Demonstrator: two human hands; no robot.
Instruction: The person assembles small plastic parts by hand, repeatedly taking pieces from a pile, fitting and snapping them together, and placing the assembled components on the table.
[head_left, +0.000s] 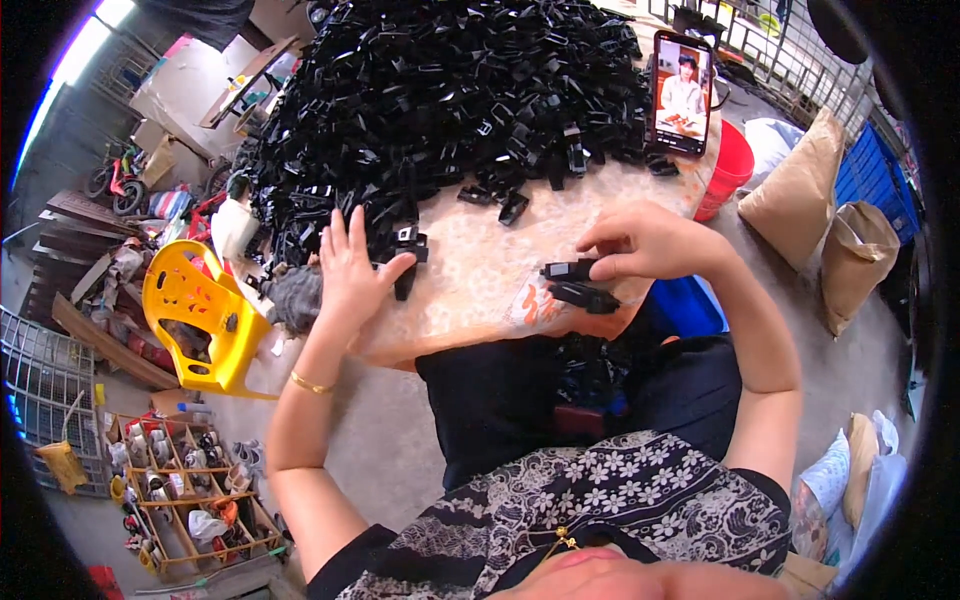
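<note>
My left hand (350, 262) is open, its fingers spread over the near left edge of a large heap of black plastic parts (450, 110). Beside its thumb lies a small black plastic part (408, 243) with a light patch on top. My right hand (645, 242) is above the right side of the table, fingers bent and a gap between index finger and thumb. Its thumb overlaps a black clip-like part (566, 270) with a pale rectangle at one end. Just nearer to me is a second dark part (588, 297). The undersides of the fingers are hidden.
The heap covers the far part of the table (470, 290). A phone (682, 95) stands upright at the right edge. Off to the right are a red bucket (728, 165), brown sacks (795, 190) and a blue crate (875, 180). A yellow chair (165, 290) stands left.
</note>
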